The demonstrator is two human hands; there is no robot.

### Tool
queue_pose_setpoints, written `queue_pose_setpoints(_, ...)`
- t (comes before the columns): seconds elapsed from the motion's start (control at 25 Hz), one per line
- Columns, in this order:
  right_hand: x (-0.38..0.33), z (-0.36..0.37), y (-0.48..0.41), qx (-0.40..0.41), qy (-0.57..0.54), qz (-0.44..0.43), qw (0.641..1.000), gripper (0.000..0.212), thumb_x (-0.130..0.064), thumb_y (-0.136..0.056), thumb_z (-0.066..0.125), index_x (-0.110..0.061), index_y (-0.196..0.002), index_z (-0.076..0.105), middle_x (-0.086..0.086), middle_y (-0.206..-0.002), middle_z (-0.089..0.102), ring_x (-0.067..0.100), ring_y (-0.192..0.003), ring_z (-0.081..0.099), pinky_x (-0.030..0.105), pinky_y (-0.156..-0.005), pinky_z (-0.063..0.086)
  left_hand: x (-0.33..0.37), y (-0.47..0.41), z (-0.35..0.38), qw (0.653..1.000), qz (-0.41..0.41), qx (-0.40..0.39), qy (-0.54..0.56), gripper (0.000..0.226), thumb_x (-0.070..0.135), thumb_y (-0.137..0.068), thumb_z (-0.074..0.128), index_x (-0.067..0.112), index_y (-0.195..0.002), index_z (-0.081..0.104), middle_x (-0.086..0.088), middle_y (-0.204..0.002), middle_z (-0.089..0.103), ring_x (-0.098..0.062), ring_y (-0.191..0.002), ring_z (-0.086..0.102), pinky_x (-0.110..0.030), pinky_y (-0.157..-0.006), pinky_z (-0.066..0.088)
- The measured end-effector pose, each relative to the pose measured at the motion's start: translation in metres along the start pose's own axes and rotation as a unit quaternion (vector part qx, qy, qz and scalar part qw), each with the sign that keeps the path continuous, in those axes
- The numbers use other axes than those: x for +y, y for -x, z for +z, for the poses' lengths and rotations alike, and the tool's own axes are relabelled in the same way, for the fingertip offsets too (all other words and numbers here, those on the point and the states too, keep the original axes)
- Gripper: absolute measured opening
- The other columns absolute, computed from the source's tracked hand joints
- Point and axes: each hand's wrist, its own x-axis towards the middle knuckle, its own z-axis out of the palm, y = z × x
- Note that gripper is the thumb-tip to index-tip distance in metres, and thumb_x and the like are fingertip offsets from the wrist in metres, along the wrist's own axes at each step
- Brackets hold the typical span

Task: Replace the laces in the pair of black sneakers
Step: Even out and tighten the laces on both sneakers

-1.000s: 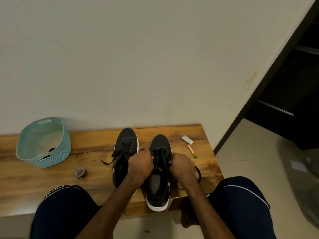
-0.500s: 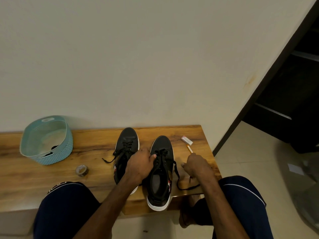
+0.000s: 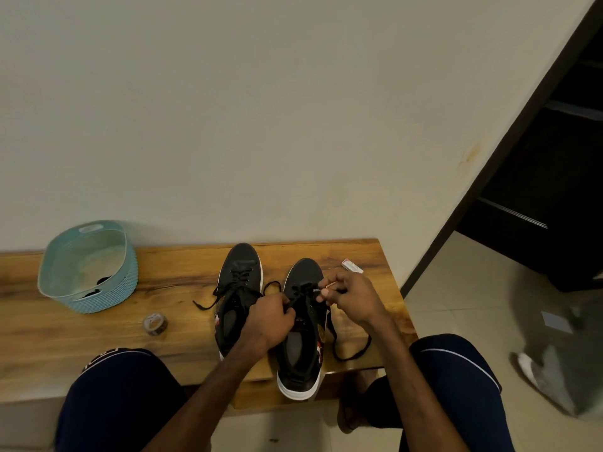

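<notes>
On the wooden bench (image 3: 182, 272) my right hand (image 3: 357, 298) now pinches the fetched stick (image 3: 327, 285); left hand (image 3: 270, 321) grips the right sneaker (image 3: 301, 370) lace (image 3: 350, 355); unpicking can start.

One view only, from the camera on my head. It faces forward and down, over my knees (image 3: 120, 386), at the bench (image 3: 182, 282) set against the wall (image 3: 261, 125) straight ahead. My left grip (image 3: 270, 321) and right grip (image 3: 355, 298) sit close under the lens; the wide angle catches floor (image 3: 473, 288) at right.
</notes>
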Motion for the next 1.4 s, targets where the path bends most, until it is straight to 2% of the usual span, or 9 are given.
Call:
queue_pose_setpoints(0.08, 0.008, 0.018, -0.006, -0.008, 0.017, 0.014, 1.0, 0.008, -0.003, -0.091, 0.067, -0.011, -0.091, 0.07, 0.003, -0.078, 0.076, 0.004, -0.063, 0.068, 0.018, -0.061, 0.052, 0.0, 0.0, 0.002, 1.0, -0.007, 0.016, 0.006, 0.02, 0.027, -0.099, 0.051, 0.017, -0.107, 0.067, 0.007, -0.074, 0.061, -0.008, -0.061, 0.057, -0.019, -0.051, 0.037)
queue_pose_setpoints(0.24, 0.02, 0.041, -0.014, 0.025, 0.063, -0.012, 0.998, 0.009, -0.009, -0.09, 0.068, -0.016, -0.084, 0.069, -0.002, -0.076, 0.072, 0.004, -0.068, 0.067, 0.023, -0.067, 0.054, -0.002, -0.004, 0.006, 0.997, -0.032, 0.029, 0.056, 0.02, 0.024, -0.101, 0.051, 0.014, -0.105, 0.068, -0.003, -0.091, 0.071, -0.016, -0.067, 0.064, -0.029, -0.063, 0.051)
queue_pose_setpoints(0.36, 0.021, 0.05, -0.016, 0.042, 0.101, -0.041, 0.993, 0.002, -0.017, -0.09, 0.069, -0.018, -0.088, 0.068, -0.006, -0.086, 0.068, 0.005, -0.082, 0.062, 0.025, -0.074, 0.052, -0.007, -0.009, 0.009, 0.993, -0.058, 0.032, 0.1, 0.018, 0.018, -0.099, 0.053, 0.012, -0.099, 0.07, -0.005, -0.08, 0.069, -0.019, -0.061, 0.062, -0.036, -0.066, 0.056)
queue_pose_setpoints(0.52, 0.025, 0.064, -0.013, 0.045, 0.12, -0.052, 0.99, 0.009, -0.023, -0.089, 0.068, -0.026, -0.083, 0.062, -0.009, -0.088, 0.059, 0.007, -0.083, 0.056, 0.027, -0.073, 0.049, -0.009, -0.012, 0.011, 0.988, -0.072, 0.026, 0.133, 0.02, 0.016, -0.098, 0.053, 0.011, -0.094, 0.071, -0.004, -0.067, 0.062, -0.025, -0.065, 0.064, -0.047, -0.069, 0.059)
queue_pose_setpoints(0.68, 0.021, 0.064, -0.01, 0.053, 0.14, -0.055, 0.987, 0.03, -0.024, -0.09, 0.066, -0.035, -0.073, 0.044, -0.013, -0.081, 0.047, 0.008, -0.077, 0.047, 0.027, -0.068, 0.039, -0.009, -0.012, 0.011, 0.987, -0.075, 0.026, 0.143, 0.021, 0.015, -0.098, 0.051, 0.009, -0.093, 0.071, -0.008, -0.068, 0.064, -0.027, -0.064, 0.065, -0.047, -0.067, 0.059)
queue_pose_setpoints(0.84, 0.016, 0.07, -0.005, 0.074, 0.221, -0.07, 0.97, 0.014, -0.026, -0.095, 0.055, -0.025, -0.087, 0.044, -0.007, -0.09, 0.044, 0.012, -0.082, 0.048, 0.031, -0.071, 0.043, -0.009, -0.013, 0.011, 0.985, -0.077, 0.026, 0.153, 0.021, 0.014, -0.099, 0.051, 0.007, -0.094, 0.07, -0.012, -0.07, 0.066, -0.031, -0.062, 0.067, -0.048, -0.065, 0.059)
queue_pose_setpoints(1.0, 0.02, 0.078, -0.006, 0.083, 0.233, -0.093, 0.964, 0.011, -0.025, -0.096, 0.051, -0.024, -0.089, 0.042, -0.005, -0.09, 0.045, 0.012, -0.081, 0.048, 0.028, -0.067, 0.041, -0.012, -0.014, 0.01, 0.976, -0.096, 0.012, 0.195, 0.026, 0.02, -0.102, 0.047, 0.008, -0.094, 0.068, -0.008, -0.067, 0.063, -0.026, -0.059, 0.065, -0.047, -0.066, 0.061)
queue_pose_setpoints(1.2, 0.028, 0.08, -0.007, 0.068, 0.206, -0.074, 0.973, 0.006, -0.026, -0.097, 0.053, -0.021, -0.094, 0.055, -0.003, -0.098, 0.053, 0.013, -0.09, 0.054, 0.026, -0.071, 0.042, -0.011, -0.013, 0.014, 0.971, -0.097, 0.003, 0.219, 0.021, 0.015, -0.103, 0.045, 0.011, -0.105, 0.066, -0.012, -0.076, 0.065, -0.025, -0.068, 0.066, -0.041, -0.066, 0.062)
queue_pose_setpoints(1.4, 0.029, 0.085, -0.008, 0.097, 0.2, -0.044, 0.974, 0.015, -0.028, -0.098, 0.051, -0.018, -0.102, 0.06, -0.002, -0.104, 0.057, 0.012, -0.09, 0.056, 0.025, -0.071, 0.043, -0.012, -0.013, 0.018, 0.968, -0.101, 0.02, 0.228, 0.018, 0.014, -0.102, 0.049, 0.011, -0.106, 0.066, -0.009, -0.081, 0.065, -0.021, -0.07, 0.067, -0.038, -0.062, 0.062)
